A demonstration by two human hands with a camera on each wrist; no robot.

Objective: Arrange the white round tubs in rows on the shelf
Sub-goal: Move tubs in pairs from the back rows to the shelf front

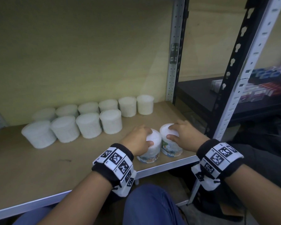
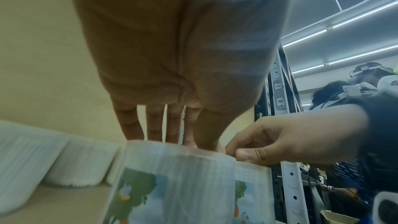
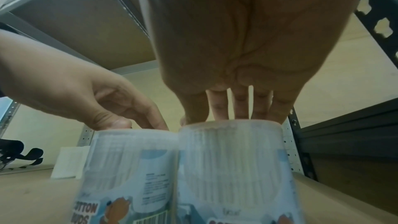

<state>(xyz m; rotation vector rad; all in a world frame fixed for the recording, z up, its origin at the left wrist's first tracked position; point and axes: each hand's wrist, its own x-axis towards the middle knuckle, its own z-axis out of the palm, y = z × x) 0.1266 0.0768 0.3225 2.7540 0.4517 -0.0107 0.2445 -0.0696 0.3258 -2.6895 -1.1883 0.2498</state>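
Note:
Two rows of white round tubs stand at the back of the brown shelf board [image 1: 55, 159]: a back row [image 1: 104, 105] of several and a front row [image 1: 86, 125] of several. Nearer the front edge two labelled tubs stand side by side, touching. My left hand [image 1: 148, 137] grips the left tub [image 1: 153, 150] from above, fingers over the lid, thumb on the near side. My right hand [image 1: 172, 132] grips the right tub [image 1: 170, 146] the same way. The left wrist view shows my left fingers [image 2: 155, 125] on the tub's [image 2: 178, 176] rim; the right wrist view shows my right fingers [image 3: 239, 105] on its tub [image 3: 232, 159].
A grey perforated upright [image 1: 173, 62] bounds the shelf at the back right, and a white upright [image 1: 243, 95] stands at the front right. A black rack [image 1: 201, 95] beside it carries small boxes [image 1: 266, 88]. The shelf's metal front edge [image 1: 161, 167] lies just below the held tubs.

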